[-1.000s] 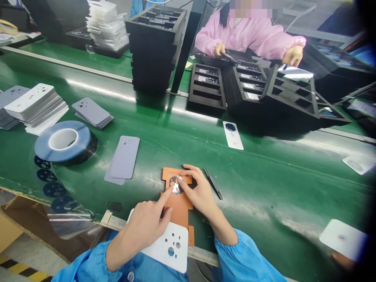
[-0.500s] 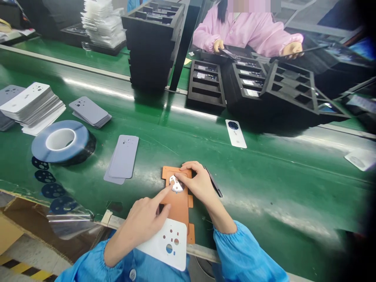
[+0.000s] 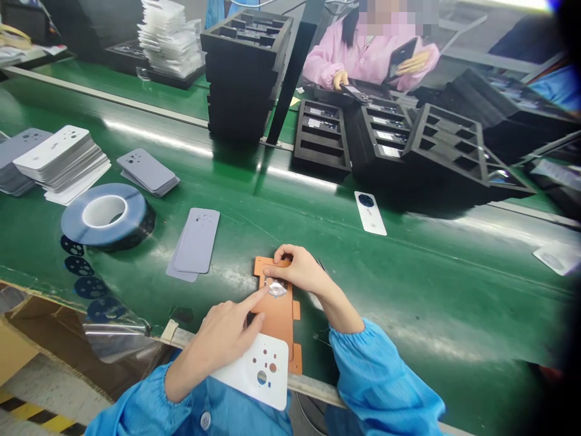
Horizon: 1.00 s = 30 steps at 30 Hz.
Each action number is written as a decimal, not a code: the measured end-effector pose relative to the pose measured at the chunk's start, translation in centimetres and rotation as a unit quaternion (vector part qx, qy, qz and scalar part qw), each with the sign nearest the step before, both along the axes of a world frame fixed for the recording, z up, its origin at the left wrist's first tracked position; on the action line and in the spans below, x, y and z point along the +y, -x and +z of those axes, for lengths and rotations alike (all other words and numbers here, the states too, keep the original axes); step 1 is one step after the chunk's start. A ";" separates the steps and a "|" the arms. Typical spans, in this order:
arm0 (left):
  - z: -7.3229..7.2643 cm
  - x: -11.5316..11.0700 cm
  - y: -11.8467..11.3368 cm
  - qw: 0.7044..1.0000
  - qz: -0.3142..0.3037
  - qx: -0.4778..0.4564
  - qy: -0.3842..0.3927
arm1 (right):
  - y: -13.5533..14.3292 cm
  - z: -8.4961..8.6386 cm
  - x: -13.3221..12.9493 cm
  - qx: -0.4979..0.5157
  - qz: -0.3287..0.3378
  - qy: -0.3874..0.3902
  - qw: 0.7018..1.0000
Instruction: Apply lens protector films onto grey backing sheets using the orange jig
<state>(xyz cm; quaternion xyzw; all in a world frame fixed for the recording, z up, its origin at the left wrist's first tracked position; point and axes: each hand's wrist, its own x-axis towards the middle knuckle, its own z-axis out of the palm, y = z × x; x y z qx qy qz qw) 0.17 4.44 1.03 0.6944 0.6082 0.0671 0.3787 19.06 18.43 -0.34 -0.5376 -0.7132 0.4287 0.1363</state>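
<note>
In the head view, an orange plate-like fixture (image 3: 276, 321) lies near the table's front edge. On its upper part is a shiny round film (image 3: 278, 288) with holes. My left hand (image 3: 224, 333) holds a white phone back cover (image 3: 272, 387) with round cut-outs below its palm; its index finger is stretched out to the film's left edge. My right hand (image 3: 304, 269) is bent over the fixture's top, thumb at the film's upper edge and fingers curled. Whatever is between those fingertips is hidden. A thin dark object beside the right wrist is mostly covered.
Grey covers (image 3: 197, 242), a blue film roll (image 3: 72, 218) and a stack of white covers (image 3: 59, 151) lie to the left. A white cover with a dark disc (image 3: 370, 212) sits ahead. Black trays (image 3: 322, 145) stand beyond, before a person in a pink sleeve (image 3: 318, 66).
My right thumb has shifted slightly across the film's upper edge, and the shine on the film differs. My left hand stays in place. The person opposite now holds up a dark flat piece.
</note>
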 end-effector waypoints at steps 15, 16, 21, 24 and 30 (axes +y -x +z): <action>-0.7 -1.6 0.6 0.997 0.068 -0.022 -0.027 | 0.1 0.7 0.9 0.051 -0.003 0.077 0.996; -0.7 -1.8 0.8 0.994 0.100 -0.032 -0.034 | -0.2 1.1 0.3 0.064 -0.017 0.038 0.997; 0.3 -1.9 1.7 0.954 0.219 -0.203 -0.008 | -1.4 4.1 -3.9 0.181 0.083 -0.050 0.979; 0.9 -1.5 0.9 0.895 0.214 -0.379 0.101 | -1.2 6.1 -6.5 0.264 0.240 -0.034 0.933; 0.5 -1.6 -1.6 0.823 0.294 -0.486 0.011 | -0.7 7.4 -7.9 0.323 0.132 -0.051 0.936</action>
